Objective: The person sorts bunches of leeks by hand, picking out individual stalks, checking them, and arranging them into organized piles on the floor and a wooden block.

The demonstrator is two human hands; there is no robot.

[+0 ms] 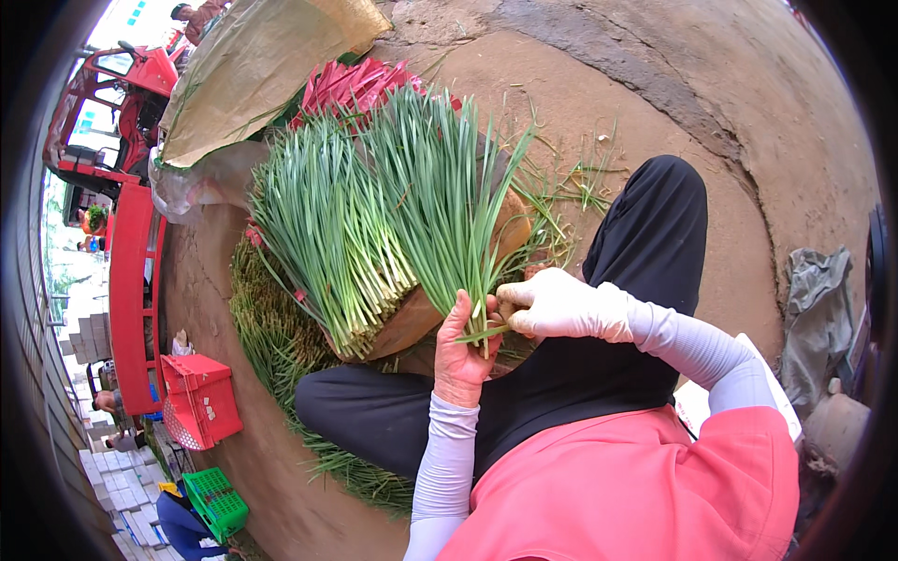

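My left hand (pixel 459 357), bare with a pale sleeve at the wrist, is closed round the base of a fanned bunch of garlic chives (pixel 442 210). The leaves of this bunch spread away from me. My right hand (pixel 561 306), in a whitish glove, is close beside the stem ends and pinches a loose chive leaf (pixel 484 335) that lies across them. Left of the held bunch, a thick pile of chives (pixel 330 224) rests on a low wooden block (pixel 403 326), its pale cut ends towards me. The fingertips of my right hand are partly hidden.
Red plastic strips (pixel 351 88) lie behind the chives, near a tan sheet (pixel 259 70). More chives (pixel 273 315) are heaped on the ground at left. Further left stand a red crate (pixel 200 400), a green crate (pixel 216 501) and a red vehicle (pixel 133 294). Leaf scraps (pixel 589 182) litter the ground.
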